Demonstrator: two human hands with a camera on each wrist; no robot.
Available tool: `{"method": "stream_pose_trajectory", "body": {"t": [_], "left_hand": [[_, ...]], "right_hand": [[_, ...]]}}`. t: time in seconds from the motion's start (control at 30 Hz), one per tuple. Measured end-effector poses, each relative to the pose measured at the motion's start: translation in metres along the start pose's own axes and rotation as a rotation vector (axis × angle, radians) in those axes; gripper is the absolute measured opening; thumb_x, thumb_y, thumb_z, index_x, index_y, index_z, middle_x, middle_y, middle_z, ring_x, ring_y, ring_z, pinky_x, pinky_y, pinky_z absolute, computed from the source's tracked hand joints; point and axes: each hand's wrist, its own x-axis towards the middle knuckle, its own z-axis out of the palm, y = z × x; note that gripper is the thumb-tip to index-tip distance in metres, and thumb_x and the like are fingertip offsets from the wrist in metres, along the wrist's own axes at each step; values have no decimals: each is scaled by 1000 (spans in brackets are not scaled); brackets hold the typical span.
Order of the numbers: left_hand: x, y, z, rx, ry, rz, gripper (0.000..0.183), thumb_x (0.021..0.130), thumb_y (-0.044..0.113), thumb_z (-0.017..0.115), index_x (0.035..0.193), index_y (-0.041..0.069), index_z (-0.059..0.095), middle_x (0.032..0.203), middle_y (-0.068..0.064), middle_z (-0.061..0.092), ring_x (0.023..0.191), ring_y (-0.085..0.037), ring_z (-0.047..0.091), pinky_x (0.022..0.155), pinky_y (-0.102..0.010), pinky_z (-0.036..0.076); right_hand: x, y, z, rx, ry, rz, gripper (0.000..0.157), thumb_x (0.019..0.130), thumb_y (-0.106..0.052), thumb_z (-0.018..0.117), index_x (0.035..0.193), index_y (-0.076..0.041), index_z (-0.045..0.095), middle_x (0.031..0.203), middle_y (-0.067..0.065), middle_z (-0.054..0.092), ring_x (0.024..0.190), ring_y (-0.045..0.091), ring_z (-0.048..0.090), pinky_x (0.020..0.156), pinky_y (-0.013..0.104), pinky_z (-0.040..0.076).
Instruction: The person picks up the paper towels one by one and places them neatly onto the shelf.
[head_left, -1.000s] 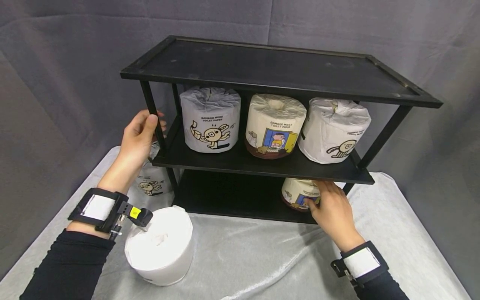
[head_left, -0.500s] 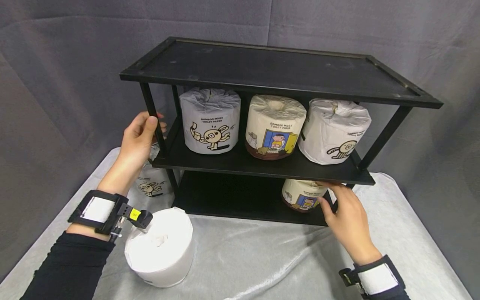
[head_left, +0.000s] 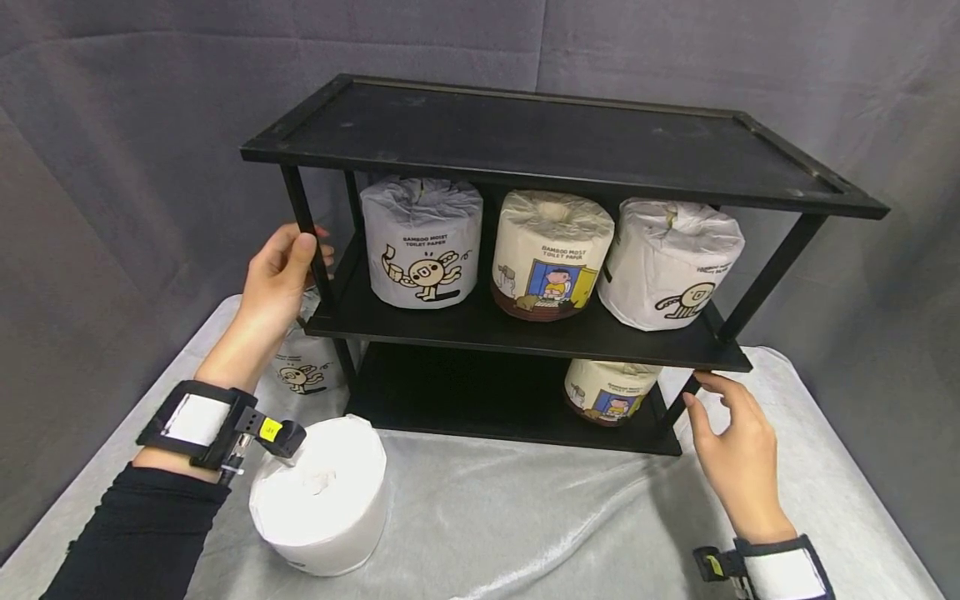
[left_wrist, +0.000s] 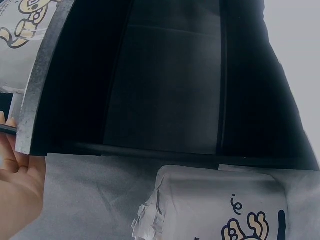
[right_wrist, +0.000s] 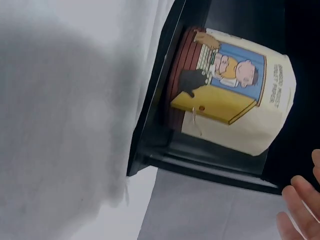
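Observation:
My left hand (head_left: pixel 277 275) grips the front left post (head_left: pixel 296 197) of a black three-tier rack (head_left: pixel 525 137), thumb in front and fingers behind. On the right, my right hand (head_left: pixel 738 454) holds nothing. Its fingers are loosely bent, with the fingertips near the front right post (head_left: pixel 686 398) under the middle shelf's corner. A wrapped toilet roll (head_left: pixel 611 392) with a cartoon door picture stands upright at the right end of the bottom shelf, its top partly hidden by the middle shelf. The right wrist view shows this roll (right_wrist: pixel 235 92) apart from the fingers (right_wrist: pixel 300 200).
Three upright toilet rolls line the middle shelf: a white one (head_left: pixel 423 242), a cream one (head_left: pixel 551 254) and another white one (head_left: pixel 667 262). A large white roll (head_left: pixel 322 492) stands on the grey cloth at front left. Another roll (head_left: pixel 300 362) stands left of the rack.
My right hand has let go of the toilet roll on the bottom shelf and moved right, outside the rack's post. That roll stays put. My left hand remains on its post.

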Motion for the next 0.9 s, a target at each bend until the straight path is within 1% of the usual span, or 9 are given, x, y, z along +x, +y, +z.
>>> {"method": "stream_pose_trajectory", "body": {"t": [0.07,0.23,0.3,0.4,0.47,0.53,0.63,0.77,0.9], "left_hand": [[0,0,0,2,-1,6,26,100,39,53,110,17,62,97,3,61,94,-14,59,85,-24,45],[1,1,0,0,-1,18,22,99,42,55,107,23,63,100,1,61,96,-13,58,86,-23,45],[1,1,0,3,-2,19,22,98,43,55,107,25,63,100,2,61,97,-13,58,86,-23,45],[1,0,0,3,-3,17,22,98,43,55,107,25,63,100,2,61,97,-13,58,86,-24,45],[1,0,0,-2,-3,14,26,98,43,55,109,21,63,100,1,61,97,-14,58,86,-24,45],[1,0,0,-8,-3,12,31,98,43,55,111,17,63,100,1,61,97,-15,58,87,-25,45],[1,-1,1,-16,-4,11,37,98,43,56,114,10,62,99,0,61,96,-16,58,86,-25,45],[0,-1,1,-19,-3,13,36,97,43,56,113,11,62,99,0,62,95,-16,58,85,-24,45],[-1,0,0,-11,-2,8,33,97,44,56,111,15,63,99,-1,62,94,-14,59,85,-22,46]], "right_hand": [[1,3,-2,-4,14,5,30,84,8,72,113,2,66,106,18,68,99,34,62,86,12,31],[4,10,-5,-3,31,34,29,85,7,71,114,3,66,106,18,68,99,33,61,86,10,32],[5,12,-7,5,33,61,28,86,7,70,114,4,66,108,17,69,99,24,62,85,11,33],[6,16,-8,13,30,116,27,88,3,70,115,2,66,109,14,70,96,1,58,83,11,36],[6,18,-8,22,24,158,28,89,0,70,117,1,66,110,14,70,94,-11,52,82,11,37],[7,20,-7,21,15,194,29,90,-2,70,119,0,65,111,13,70,93,-17,48,81,10,37],[7,24,-5,46,8,239,29,91,-5,69,119,1,64,112,16,69,92,-17,49,81,11,38],[8,29,2,82,-11,276,27,93,-7,67,118,1,64,112,17,68,92,-16,50,81,13,39],[8,29,9,109,-44,302,28,94,-9,67,120,1,62,113,17,67,94,-13,50,83,17,41]]}}
